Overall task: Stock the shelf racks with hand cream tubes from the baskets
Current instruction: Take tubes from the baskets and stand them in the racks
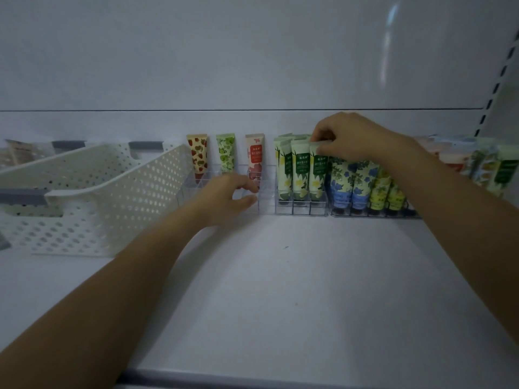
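Observation:
My right hand [348,136] pinches the top of a pale green hand cream tube [318,175] standing in the front right slot of a clear rack [302,209], beside two matching green tubes [300,169]. My left hand [230,196] holds the front right corner of another clear rack [265,197] with curled fingers. That rack has a strawberry tube [197,153], a green apple tube [226,151] and a red-and-white tube [255,155] upright in its back row.
Two white perforated baskets [112,197] stand at the left on the white shelf [280,290]. A dark rack [373,213] with blue and yellow floral tubes sits right of the green ones. More tubes lie at the far right behind my right arm.

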Demonstrator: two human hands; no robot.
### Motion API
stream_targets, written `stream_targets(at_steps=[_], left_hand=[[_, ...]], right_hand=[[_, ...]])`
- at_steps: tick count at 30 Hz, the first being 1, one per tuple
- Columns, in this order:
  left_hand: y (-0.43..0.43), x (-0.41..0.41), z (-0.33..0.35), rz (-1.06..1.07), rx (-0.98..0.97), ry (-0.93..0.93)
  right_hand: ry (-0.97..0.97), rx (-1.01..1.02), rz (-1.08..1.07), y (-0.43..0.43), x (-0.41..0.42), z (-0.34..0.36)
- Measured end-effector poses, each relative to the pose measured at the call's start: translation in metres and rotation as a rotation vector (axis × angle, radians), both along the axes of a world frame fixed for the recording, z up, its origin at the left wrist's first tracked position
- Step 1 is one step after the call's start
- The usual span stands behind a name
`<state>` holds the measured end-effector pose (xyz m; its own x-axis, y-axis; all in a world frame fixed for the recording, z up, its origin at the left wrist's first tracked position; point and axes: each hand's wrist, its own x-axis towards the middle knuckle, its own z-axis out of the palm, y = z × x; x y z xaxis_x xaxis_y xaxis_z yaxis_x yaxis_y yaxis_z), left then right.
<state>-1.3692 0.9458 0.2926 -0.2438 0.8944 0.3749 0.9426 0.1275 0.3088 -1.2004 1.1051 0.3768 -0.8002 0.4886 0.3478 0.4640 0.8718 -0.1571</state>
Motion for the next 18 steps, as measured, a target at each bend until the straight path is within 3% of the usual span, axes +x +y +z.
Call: stream_targets(at_steps=[7,12,18], left_hand=[[0.006,0.014,0.013,0.080,0.179,0.030],[0.002,0.015,0.071,0.104,0.293,0.095],[-0.059,-0.053,0.140,0.209,0.218,0.252]], right_hand=[[0.175,-0.016,0.061,-0.010,0.006,0.013],[0.361,-0.004,0.116,-0.034,-0.003,0.027],[0.256,0.018,0.250,-0.083,-0.062,0.036]])
